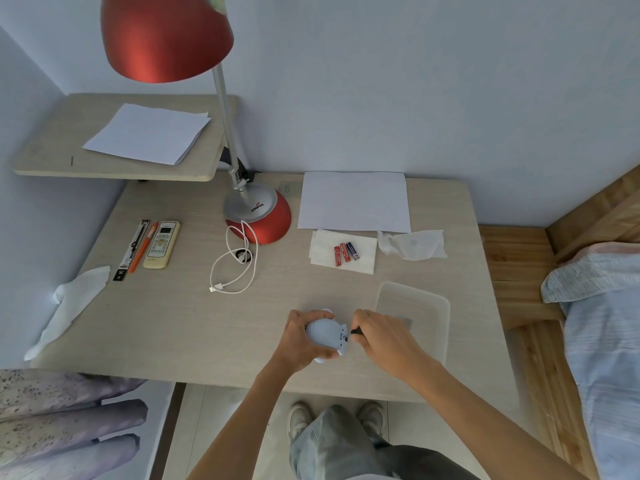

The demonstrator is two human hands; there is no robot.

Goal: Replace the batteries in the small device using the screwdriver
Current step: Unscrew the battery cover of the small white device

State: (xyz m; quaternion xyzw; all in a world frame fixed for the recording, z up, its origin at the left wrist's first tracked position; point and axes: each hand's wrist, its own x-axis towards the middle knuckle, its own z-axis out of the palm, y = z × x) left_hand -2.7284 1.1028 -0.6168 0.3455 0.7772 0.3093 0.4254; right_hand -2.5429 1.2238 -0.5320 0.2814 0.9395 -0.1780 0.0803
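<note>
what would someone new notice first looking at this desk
Probably the big red lamp standing at the back of the desk, its shade looming top left. Next, both hands at the front edge: the left hand grips a small pale blue device while the right hand works a screwdriver into it.

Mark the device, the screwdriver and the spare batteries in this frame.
small device (325, 336): head view, on its pale blue shell between the hands.
screwdriver (356, 331): head view, on the black bit showing beside the right hand.
batteries (346, 251): head view, on the middle one, lying on the tissue.
</note>
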